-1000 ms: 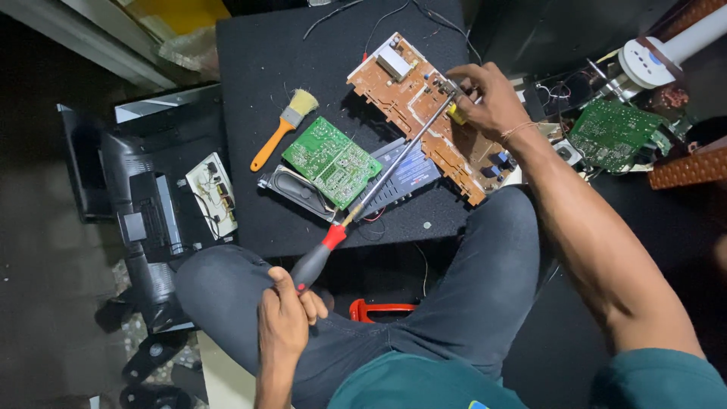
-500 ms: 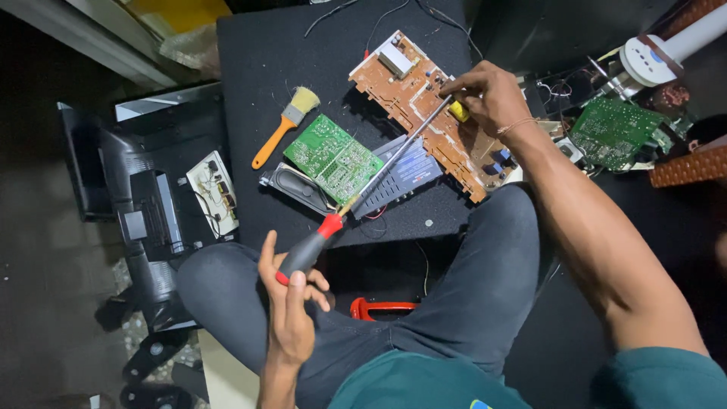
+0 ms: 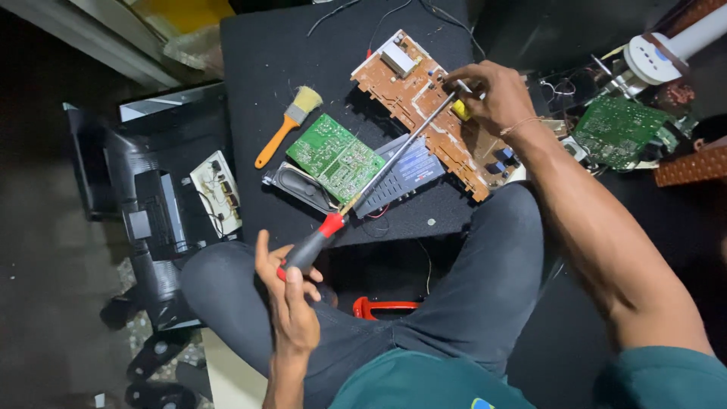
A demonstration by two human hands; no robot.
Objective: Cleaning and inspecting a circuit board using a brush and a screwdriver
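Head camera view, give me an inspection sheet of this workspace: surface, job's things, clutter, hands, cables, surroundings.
Surface: black mat on the floor, in front of the seated person.
Job's things: long screwdriver with red and black handle, its tip on the brown circuit board.
Clutter: green circuit board, orange-handled brush, black speaker, second green board at right.
Hands: left hand grips the screwdriver handle; right hand steadies the shaft at the brown board.
Cables: thin wires at the mat's top edge.
Surroundings: black plastic casing at left, red object between the legs.
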